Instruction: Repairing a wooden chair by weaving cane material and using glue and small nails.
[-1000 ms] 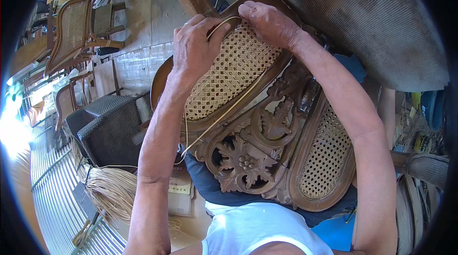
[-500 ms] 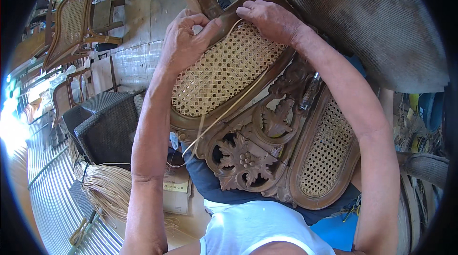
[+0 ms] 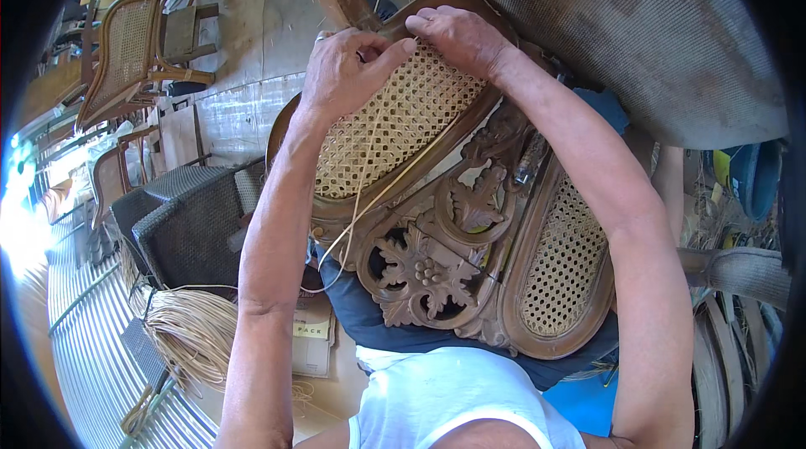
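Note:
A carved brown wooden chair back (image 3: 428, 277) with woven cane panels lies across my lap. Both hands work at the far edge of its larger cane panel (image 3: 395, 117). My left hand (image 3: 348, 75) is bent over the rim, its thumb stretched toward my right fingertips; whatever its curled fingers hold is hidden. My right hand (image 3: 462, 39) is closed in a pinch at the panel's border, on a thin cane strand that shows just under the fingertips. A long loose cane strand (image 3: 395, 184) trails across the panel and down past the carved frame.
At the left are a bundle of cane strands (image 3: 189, 331), a dark woven seat (image 3: 189, 226) and a cane chair (image 3: 126, 63). A large mesh-covered panel (image 3: 621, 37) rises at the upper right. Curved wooden pieces (image 3: 722, 365) stand at the lower right.
My left hand has moved right, bringing its thumb close to my right fingertips. My right hand has shifted slightly left. The chair back has turned a little, and the loose strands lie differently.

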Motion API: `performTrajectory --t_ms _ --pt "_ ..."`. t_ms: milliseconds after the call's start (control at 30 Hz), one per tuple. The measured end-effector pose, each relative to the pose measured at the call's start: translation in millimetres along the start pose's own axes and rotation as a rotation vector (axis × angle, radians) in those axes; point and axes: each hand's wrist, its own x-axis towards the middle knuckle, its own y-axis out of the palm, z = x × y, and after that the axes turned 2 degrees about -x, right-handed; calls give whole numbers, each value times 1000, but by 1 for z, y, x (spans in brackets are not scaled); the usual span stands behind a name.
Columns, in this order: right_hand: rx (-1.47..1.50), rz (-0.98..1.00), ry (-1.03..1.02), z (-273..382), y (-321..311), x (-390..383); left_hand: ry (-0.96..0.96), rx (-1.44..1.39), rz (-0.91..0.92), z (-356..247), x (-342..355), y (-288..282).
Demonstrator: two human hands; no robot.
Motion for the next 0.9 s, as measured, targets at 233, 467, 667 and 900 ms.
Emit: performTrajectory --t_ms 233,467,667,900 --pt "-147 157 62 18 2 3 132 217 -24 3 -3 8" --pt "-143 51 200 32 12 -4 109 244 6 -6 -4 9" --pt "-89 5 498 60 -16 -30 59 222 -79 -5 -2 18" --pt "-269 114 1274 89 -159 -208 122 308 -31 -1 -6 10"
